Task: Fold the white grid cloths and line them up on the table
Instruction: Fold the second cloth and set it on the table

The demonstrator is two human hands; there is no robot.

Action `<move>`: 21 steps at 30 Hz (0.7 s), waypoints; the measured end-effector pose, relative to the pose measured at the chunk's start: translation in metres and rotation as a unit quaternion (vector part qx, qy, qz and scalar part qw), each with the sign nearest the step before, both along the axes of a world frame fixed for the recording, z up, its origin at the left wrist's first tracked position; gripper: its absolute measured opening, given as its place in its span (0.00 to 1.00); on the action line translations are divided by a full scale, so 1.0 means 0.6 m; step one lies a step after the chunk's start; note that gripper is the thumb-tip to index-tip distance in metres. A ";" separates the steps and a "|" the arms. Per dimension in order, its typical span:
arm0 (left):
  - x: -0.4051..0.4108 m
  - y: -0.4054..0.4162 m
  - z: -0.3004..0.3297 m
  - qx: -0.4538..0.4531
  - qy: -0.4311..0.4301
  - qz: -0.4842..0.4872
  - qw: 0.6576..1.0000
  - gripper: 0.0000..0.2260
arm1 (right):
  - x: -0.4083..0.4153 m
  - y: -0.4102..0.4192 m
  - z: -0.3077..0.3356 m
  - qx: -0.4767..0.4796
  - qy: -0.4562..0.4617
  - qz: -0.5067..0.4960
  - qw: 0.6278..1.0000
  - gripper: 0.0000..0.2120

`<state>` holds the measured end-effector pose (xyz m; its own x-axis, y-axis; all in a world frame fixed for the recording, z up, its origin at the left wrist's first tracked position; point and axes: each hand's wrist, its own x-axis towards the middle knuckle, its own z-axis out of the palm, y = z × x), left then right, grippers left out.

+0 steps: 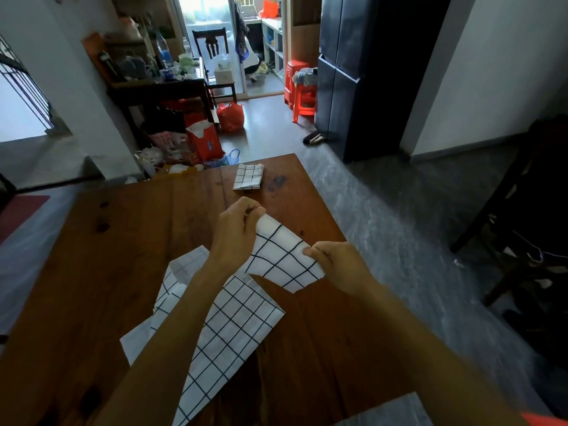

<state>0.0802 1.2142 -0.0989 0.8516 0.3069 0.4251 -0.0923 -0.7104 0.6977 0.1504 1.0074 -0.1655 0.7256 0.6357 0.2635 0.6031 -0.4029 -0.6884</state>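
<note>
table (92, 272): brown wood, bearing all three cloths
flat cloth (227, 330): white with black grid, spread loose near the front edge, partly under the left forearm
held cloth (282, 256): partly folded, lifted above the table between both hands, just beyond the flat cloth
folded cloth (248, 176): small neat packet by the far edge, well apart from the others
left hand (236, 232): fingers curled, pinching the held cloth's far corner
right hand (335, 262): fingers closed, pinching its near right edge

Matt grid cloth (284, 256), glossy wooden table (123, 241)
</note>
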 end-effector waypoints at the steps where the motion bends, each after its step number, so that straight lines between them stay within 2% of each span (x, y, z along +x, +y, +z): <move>1: -0.001 0.002 -0.003 -0.001 0.002 0.003 1.000 0.06 | -0.001 -0.004 -0.002 -0.008 0.003 -0.002 1.000 0.22; 3: -0.004 0.011 -0.011 0.008 0.006 0.010 1.000 0.06 | 0.000 -0.013 -0.008 -0.045 0.016 -0.011 0.999 0.21; 7: -0.014 0.035 -0.018 0.047 0.014 0.029 0.998 0.06 | 0.006 -0.037 -0.031 -0.231 0.066 -0.053 0.969 0.17; 8: -0.014 0.039 -0.019 0.059 0.018 0.018 0.998 0.06 | 0.007 -0.038 -0.034 -0.231 0.071 -0.075 0.967 0.15; 9: -0.014 0.040 -0.021 0.072 0.022 0.000 0.997 0.06 | 0.004 -0.034 -0.030 -0.209 0.075 -0.098 0.970 0.15; 10: -0.014 0.039 -0.024 0.086 0.027 -0.021 0.996 0.06 | 0.001 -0.025 -0.022 -0.174 0.072 -0.108 0.976 0.19; 12: -0.013 0.033 -0.032 0.112 0.037 -0.061 0.991 0.06 | -0.006 0.013 0.001 -0.100 0.068 -0.073 0.990 0.28; 13: -0.012 0.028 -0.035 0.119 0.040 -0.079 0.989 0.06 | -0.010 0.034 0.015 -0.075 0.064 -0.040 0.994 0.29; 15: -0.013 0.022 -0.036 0.123 0.038 -0.112 0.985 0.06 | -0.017 0.071 0.030 -0.056 0.028 0.024 0.998 0.22; 17: -0.015 0.021 -0.028 0.115 0.023 -0.136 0.984 0.07 | -0.024 0.090 0.033 -0.028 0.005 0.045 0.999 0.09; 19: -0.020 0.030 -0.020 0.095 0.006 -0.144 0.985 0.07 | -0.029 0.092 0.030 0.005 0.019 0.041 0.999 0.10; 21: -0.031 0.044 -0.020 0.048 0.027 -0.134 0.990 0.03 | -0.029 0.088 0.024 0.030 0.035 0.021 0.999 0.11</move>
<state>0.0618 1.2408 -0.1106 0.9190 0.0281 0.3933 -0.2503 -0.7291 0.6370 0.1328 1.0604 -0.1508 0.7166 0.6507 0.2512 0.5675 -0.3346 -0.7523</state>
